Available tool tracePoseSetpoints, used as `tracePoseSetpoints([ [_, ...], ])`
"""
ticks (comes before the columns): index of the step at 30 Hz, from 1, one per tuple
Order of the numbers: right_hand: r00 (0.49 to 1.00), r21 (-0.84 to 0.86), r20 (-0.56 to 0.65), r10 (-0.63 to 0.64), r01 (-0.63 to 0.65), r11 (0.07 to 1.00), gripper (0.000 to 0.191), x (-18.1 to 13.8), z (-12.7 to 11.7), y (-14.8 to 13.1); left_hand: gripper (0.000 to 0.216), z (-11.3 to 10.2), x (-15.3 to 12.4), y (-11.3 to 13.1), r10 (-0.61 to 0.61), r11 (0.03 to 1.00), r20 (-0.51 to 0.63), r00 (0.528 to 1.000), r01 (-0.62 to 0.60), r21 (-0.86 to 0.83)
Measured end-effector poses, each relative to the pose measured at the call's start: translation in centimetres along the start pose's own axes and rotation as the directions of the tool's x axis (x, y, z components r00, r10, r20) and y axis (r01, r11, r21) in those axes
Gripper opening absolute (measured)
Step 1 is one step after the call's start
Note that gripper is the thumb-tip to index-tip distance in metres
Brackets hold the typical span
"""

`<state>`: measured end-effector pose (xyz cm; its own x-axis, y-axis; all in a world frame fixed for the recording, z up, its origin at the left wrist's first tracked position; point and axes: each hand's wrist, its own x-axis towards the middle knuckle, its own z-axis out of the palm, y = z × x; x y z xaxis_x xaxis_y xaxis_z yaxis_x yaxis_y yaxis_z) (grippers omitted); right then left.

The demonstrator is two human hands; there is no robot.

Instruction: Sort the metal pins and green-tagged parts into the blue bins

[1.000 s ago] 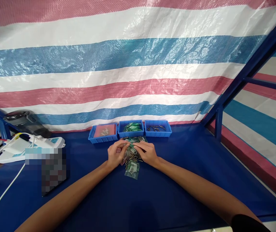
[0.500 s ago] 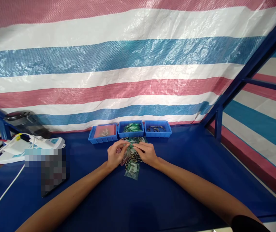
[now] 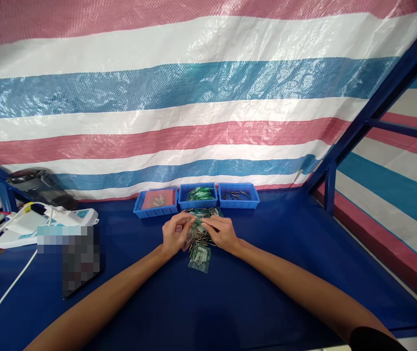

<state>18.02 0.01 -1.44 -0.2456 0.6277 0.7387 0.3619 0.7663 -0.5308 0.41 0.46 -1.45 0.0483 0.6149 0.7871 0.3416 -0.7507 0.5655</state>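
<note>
In the head view, a person's left hand (image 3: 174, 234) and right hand (image 3: 225, 234) are facing each other over a pile of slender metal pieces (image 3: 204, 239). The pile is lying mid-table among crumpled clear bags, with a green-tinted bag (image 3: 199, 258) resting at its near end. Thumb and forefinger on each hand are being held close together; whether they are pinching anything is too small to tell. The step in hand is apparently close fingertip work on small parts, and any next move is likely calling for a light, precise grip.

Just beyond the pile, three blue trays are standing in a row, their raised rims limiting forward reach: a left tray (image 3: 157, 212) is holding pale pieces on pink, a middle tray (image 3: 198, 203) green packets, a right tray (image 3: 239, 202) dark slender pieces. The blue tabletop (image 3: 281, 239) is offering room to the right, up to a metal frame (image 3: 330, 187). On the left, a power strip (image 3: 88, 216) and a dark, pixelated object (image 3: 82, 263) are narrowing the room.
</note>
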Motion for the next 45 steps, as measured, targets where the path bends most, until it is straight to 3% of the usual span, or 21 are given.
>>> tracePoseSetpoints([
  [10, 0.999, 0.026, -0.035, -0.004, 0.005, 1.0, 0.018, -0.1, 0.0, 0.0, 0.02, -0.1, 0.1, 0.4, -0.02, 0.999, 0.004, 1.0, 0.021, -0.037],
  [15, 0.997, 0.025, -0.077, 0.004, -0.002, 1.0, 0.018, -0.1, 0.1, 0.1, 0.016, -0.4, 0.5, 0.6, -0.101, 0.994, 0.124, 0.987, 0.097, 0.042],
  [20, 0.997, 0.013, -0.08, -0.013, 0.014, 1.0, 0.018, 0.1, 0.0, 0.0, 0.012, -0.4, 1.2, 0.9, 0.044, 0.995, 0.246, 0.968, -0.063, 0.074],
  [28, 1.0, -0.008, -0.005, -0.016, 0.016, 1.0, 0.026, 0.3, 0.3, 0.2, 0.011, -0.4, 1.2, 1.3, 0.112, 0.989, 0.22, 0.969, -0.13, 0.07],
  [33, 0.999, -0.035, 0.044, 0.002, -0.001, 0.999, 0.032, 0.3, 0.2, 0.2, 0.015, -0.5, 0.9, 1.1, -0.037, 0.995, 0.157, 0.987, 0.022, 0.094],
  [39, 0.998, -0.022, -0.029, 0.063, -0.064, 0.998, 0.021, 0.3, 0.0, -0.1, 0.019, -0.5, 0.9, 0.5, 0.04, 0.992, 0.255, 0.966, -0.07, 0.108],
  [45, 0.999, 0.019, 0.018, 0.043, -0.043, 0.999, 0.018, 0.3, -0.1, 0.0, 0.018, -0.1, 0.6, 0.0, -0.035, 0.998, 0.234, 0.972, 0.02, 0.065],
])
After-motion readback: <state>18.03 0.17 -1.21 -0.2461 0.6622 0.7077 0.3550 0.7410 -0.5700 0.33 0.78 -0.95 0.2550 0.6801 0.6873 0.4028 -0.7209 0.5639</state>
